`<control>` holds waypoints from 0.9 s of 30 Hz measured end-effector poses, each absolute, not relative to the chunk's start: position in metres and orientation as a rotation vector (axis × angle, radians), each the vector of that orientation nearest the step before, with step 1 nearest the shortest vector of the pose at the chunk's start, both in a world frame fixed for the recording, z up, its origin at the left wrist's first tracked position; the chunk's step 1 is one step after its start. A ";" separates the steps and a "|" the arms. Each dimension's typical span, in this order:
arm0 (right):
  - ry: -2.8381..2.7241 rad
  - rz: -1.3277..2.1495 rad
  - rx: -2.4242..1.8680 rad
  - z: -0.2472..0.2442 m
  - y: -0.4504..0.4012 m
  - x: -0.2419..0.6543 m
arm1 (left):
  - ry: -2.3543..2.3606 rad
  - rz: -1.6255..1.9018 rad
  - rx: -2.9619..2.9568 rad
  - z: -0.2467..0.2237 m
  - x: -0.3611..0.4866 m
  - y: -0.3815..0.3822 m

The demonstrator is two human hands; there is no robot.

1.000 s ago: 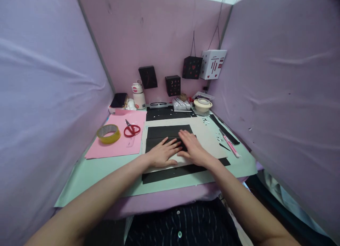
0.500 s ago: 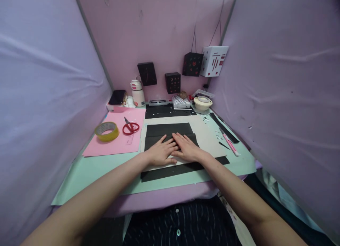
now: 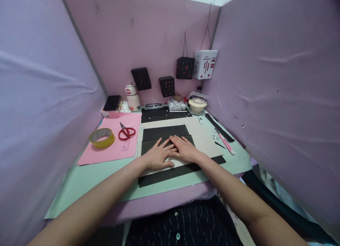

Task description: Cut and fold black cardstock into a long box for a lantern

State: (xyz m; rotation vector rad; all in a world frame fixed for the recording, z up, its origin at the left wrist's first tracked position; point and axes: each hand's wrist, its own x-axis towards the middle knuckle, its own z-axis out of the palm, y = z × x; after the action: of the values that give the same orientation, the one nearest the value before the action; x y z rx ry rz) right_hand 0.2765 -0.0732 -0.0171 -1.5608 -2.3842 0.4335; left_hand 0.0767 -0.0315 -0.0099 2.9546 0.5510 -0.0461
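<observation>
The black paper (image 3: 164,132), creased across, lies flat on the pale board (image 3: 205,141) near the middle of the front edge of the table (image 3: 87,175). The left hand (image 3: 158,157) and right hand (image 3: 183,149) rest palm down over its near part, fingers extended and meeting; the grip of each is apart, clamped on nothing. A black sheet (image 3: 170,175) projects from under the board toward the front edge. By the left edge, pink paper (image 3: 134,118) carries the tape (image 3: 102,144), laid on its side, and the scissors (image 3: 124,127). Toward the right edge lie a knife (image 3: 226,143) and a black strip (image 3: 220,128). Containers stand along the back edge: a bottle (image 3: 133,101), upright and capped, contents hidden, near the back left corner; a cream tub (image 3: 197,107) near the back right corner, interior not visible; behind it a clear box (image 3: 202,96), contents too small to identify. Above the back edge are black boxes (image 3: 185,68) and a white box (image 3: 205,64), with cut-outs; their insides cannot be seen.
</observation>
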 end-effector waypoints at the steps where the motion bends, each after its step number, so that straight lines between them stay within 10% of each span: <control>1: -2.378 0.410 -1.583 -0.018 -0.074 0.277 | 0.557 -0.044 2.954 -0.009 0.077 -0.032; 27: -1.996 0.286 -2.168 -0.026 -0.083 0.304 | 0.572 -0.061 2.900 -0.010 0.077 -0.034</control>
State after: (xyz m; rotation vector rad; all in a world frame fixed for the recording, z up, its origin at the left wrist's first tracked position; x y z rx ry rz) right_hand 0.3041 -0.0831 -0.0264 -2.1680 -1.9963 0.2864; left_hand 0.0774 -0.0342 -0.0100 2.8997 0.5725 -0.0614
